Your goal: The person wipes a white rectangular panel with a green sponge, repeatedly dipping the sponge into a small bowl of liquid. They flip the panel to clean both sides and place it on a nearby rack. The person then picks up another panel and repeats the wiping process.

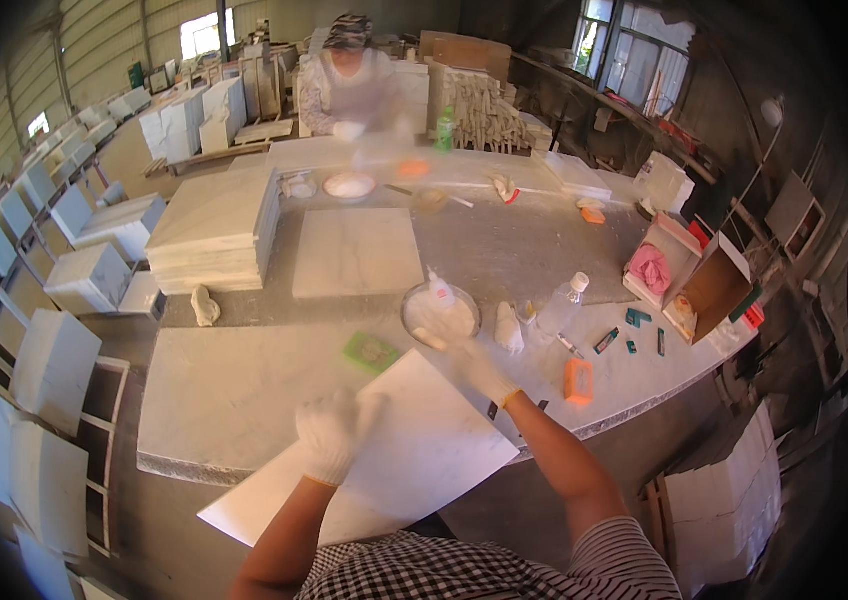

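A white marble-like slab (414, 450) lies at an angle in front of me, its near corner jutting past the table edge. My left hand (329, 432), in a white knit glove, is over the slab's left part; motion smears its fingers. My right hand (472, 366), gloved alike, stretches its fingers to the near rim of a round bowl (478, 325) of white powder. A small white bottle with a pinkish mark (440, 289) stands in that bowl. Beside the slab's far corner is a green block (371, 352). Whether the right fingertips touch powder is unclear.
A stack of slabs (212, 235) stands left, beside a flat square slab (359, 253). To the right are a clear bottle (564, 303), an orange block (578, 382), small green pieces (637, 317) and an open carton (712, 285). A co-worker (354, 85) works across the table.
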The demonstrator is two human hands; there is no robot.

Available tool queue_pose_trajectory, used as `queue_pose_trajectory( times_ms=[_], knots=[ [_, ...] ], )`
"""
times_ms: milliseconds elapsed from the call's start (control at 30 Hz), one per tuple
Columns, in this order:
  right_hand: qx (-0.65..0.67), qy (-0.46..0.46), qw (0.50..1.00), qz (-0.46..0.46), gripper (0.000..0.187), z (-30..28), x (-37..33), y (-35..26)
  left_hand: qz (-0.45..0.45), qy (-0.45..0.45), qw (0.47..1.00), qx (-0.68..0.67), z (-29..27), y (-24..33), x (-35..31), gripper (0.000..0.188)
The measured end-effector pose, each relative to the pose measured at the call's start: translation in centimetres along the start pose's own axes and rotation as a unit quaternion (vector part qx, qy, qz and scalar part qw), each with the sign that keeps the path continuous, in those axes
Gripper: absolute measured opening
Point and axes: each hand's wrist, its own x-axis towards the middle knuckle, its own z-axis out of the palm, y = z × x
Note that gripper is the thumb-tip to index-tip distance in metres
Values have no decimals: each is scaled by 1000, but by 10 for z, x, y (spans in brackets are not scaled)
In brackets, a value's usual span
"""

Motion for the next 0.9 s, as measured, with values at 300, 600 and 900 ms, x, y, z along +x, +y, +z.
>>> queue_pose_trajectory(
  times_ms=[300, 600, 900],
  knots=[
    [12, 92, 992, 81, 43, -30, 13, -36, 3, 20, 1000, -15, 2, 0, 0, 47],
    [-189, 52, 917, -348, 57, 13, 73, -67, -15, -40, 999, -20, -7, 3, -1, 43],
    [-243, -38, 897, -368, 64, 45, 90, -76, 2, -68, 998, 1, -8, 0, -1, 49]
  ],
)
